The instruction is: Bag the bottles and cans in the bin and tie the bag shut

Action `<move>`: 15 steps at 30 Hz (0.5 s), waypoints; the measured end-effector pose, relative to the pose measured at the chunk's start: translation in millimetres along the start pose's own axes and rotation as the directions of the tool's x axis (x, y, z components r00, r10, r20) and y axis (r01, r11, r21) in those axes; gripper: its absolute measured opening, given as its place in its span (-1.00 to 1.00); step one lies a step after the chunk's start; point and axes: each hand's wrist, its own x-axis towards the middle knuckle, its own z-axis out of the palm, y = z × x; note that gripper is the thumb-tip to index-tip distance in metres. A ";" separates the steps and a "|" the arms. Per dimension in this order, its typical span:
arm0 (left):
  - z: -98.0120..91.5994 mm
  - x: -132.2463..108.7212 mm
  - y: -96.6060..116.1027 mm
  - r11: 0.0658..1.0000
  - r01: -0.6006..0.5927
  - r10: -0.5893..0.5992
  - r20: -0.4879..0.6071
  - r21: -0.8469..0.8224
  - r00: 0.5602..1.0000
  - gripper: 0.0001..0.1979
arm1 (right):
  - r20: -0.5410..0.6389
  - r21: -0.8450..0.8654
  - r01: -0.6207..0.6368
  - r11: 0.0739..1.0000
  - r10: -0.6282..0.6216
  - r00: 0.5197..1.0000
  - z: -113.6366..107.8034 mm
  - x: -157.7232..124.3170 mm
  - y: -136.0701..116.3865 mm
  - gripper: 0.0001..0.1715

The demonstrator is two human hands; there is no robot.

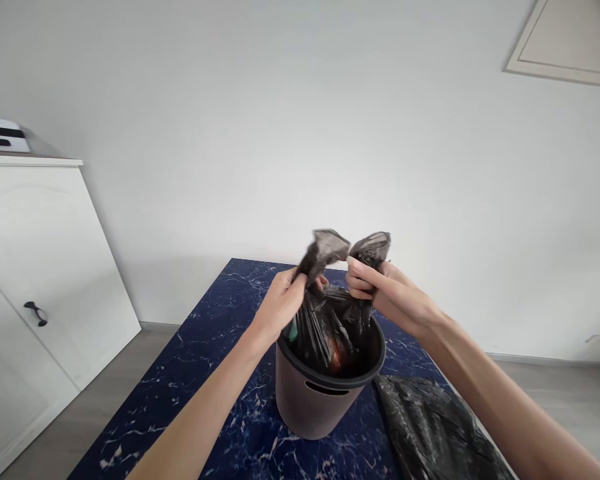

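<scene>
A black plastic garbage bag (316,330) sits inside a grey-brown trash can (305,400) with a dark rim. Something reddish and a bit of green show through the thin plastic. My left hand (289,297) is closed around one gathered end of the bag, which sticks up above the fist. Close beside it, my right hand (373,283) grips another bunched end, its tip also standing up. Both hands are above the can's opening, and the bag's upper part is stretched between them and the contents below.
The can stands on a table with a blue marbled top (180,373). A flattened black plastic bag (440,427) lies to its right. A white cabinet (45,267) with a dark handle stands at the left, bearing a white and black object (3,135). Behind is a pale wall.
</scene>
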 end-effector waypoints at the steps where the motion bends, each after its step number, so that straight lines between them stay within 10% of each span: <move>1: -0.4 0.7 -1.1 0.991 0.021 -0.025 -0.027 -0.132 0.999 -0.66 | -0.018 0.086 0.019 0.996 -0.018 1.000 -4.8 -0.7 4.3 -0.62; 10: -0.4 10.1 -7.3 0.552 0.047 -0.048 0.024 -0.833 0.999 -0.62 | -0.198 0.535 0.193 0.822 -0.101 0.975 -33.8 -10.1 29.7 -0.62; 15: 1.5 7.4 1.5 0.642 0.091 0.037 0.150 -0.761 0.988 -0.64 | -0.129 0.500 0.114 0.858 -0.057 0.990 -22.7 -5.3 26.5 -0.63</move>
